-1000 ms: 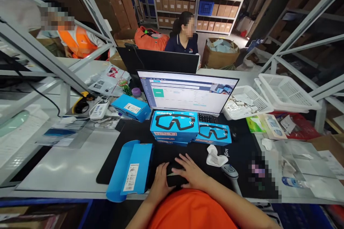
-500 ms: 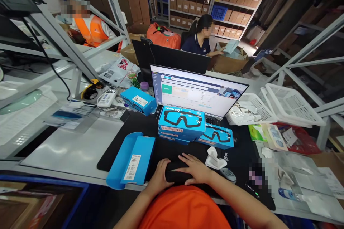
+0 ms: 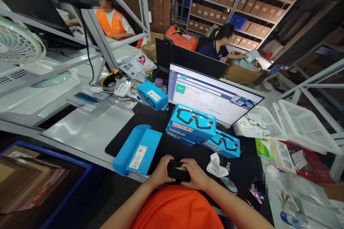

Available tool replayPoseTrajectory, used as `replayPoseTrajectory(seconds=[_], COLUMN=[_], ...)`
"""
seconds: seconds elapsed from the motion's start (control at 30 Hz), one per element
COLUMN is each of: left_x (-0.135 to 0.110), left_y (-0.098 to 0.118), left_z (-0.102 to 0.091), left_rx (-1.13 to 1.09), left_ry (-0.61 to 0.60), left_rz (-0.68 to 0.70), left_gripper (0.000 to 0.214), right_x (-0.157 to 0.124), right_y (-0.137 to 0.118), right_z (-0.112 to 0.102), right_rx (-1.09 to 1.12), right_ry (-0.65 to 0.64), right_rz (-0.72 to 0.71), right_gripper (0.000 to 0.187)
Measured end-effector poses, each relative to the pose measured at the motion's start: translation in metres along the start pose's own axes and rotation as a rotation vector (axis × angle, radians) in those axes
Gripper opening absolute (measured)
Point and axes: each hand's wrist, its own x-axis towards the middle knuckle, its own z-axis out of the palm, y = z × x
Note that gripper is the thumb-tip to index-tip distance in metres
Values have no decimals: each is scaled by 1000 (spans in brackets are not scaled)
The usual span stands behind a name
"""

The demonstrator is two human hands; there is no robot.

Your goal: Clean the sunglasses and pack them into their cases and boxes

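Close to my body, my left hand point(image 3: 162, 170) and my right hand point(image 3: 195, 174) grip a black, rounded case point(image 3: 177, 173) from its two ends. The case looks like an eyeglass case, though its dark surface blends with the black desk mat point(image 3: 129, 128). Left of my hands lies a blue carton point(image 3: 142, 152) with its flap folded out and a white label on top. Ahead of them stands a stack of blue boxes point(image 3: 192, 121) printed with goggle-like glasses. A crumpled white tissue point(image 3: 217, 166) and a grey computer mouse point(image 3: 229, 185) lie right of my right hand.
Behind the boxes stands a monitor point(image 3: 212, 91). Another blue box point(image 3: 152, 94) is to its left. White plastic baskets point(image 3: 309, 125) and a phone point(image 3: 254, 197) are on the right. A fan point(image 3: 20, 41) stands far left. Two people sit beyond the desk.
My right hand has drawn in from spread fingers to a hold on the case's right end. The view has swung left, and the things on the desk appear shifted right.
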Motion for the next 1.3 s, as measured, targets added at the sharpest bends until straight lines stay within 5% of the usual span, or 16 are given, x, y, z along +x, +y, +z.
replayPoseTrajectory(seconds=[0.13,0.3,0.47,0.63,0.83,1.03,1.3], left_x=[-4,-29,-44,-26,-17,-11,32], left_y=[-2,-15,-29,-25,-13,22,94], left_z=[1,-2,-1,13,6,-5,49], left_rx=[-53,-106,-183,-228,-157,3,204], left_ry=[0,38,-52,-134,-192,-185,-338], left_rz=[-43,-224,-348,-436,-525,-483,-235], left_gripper=[93,131,85,28,33,34,11], right_x=[22,24,-4,-22,-25,-10,-6], right_y=[-8,-15,-3,10,7,3,-9], right_z=[9,4,-7,-4,-5,-1,12], right_rx=[-84,-77,-63,-26,-41,-38,17], right_ry=[-62,-68,25,88,65,-37,59], right_rz=[113,139,179,156,139,188,269], right_gripper=[114,107,93,89,87,89,65])
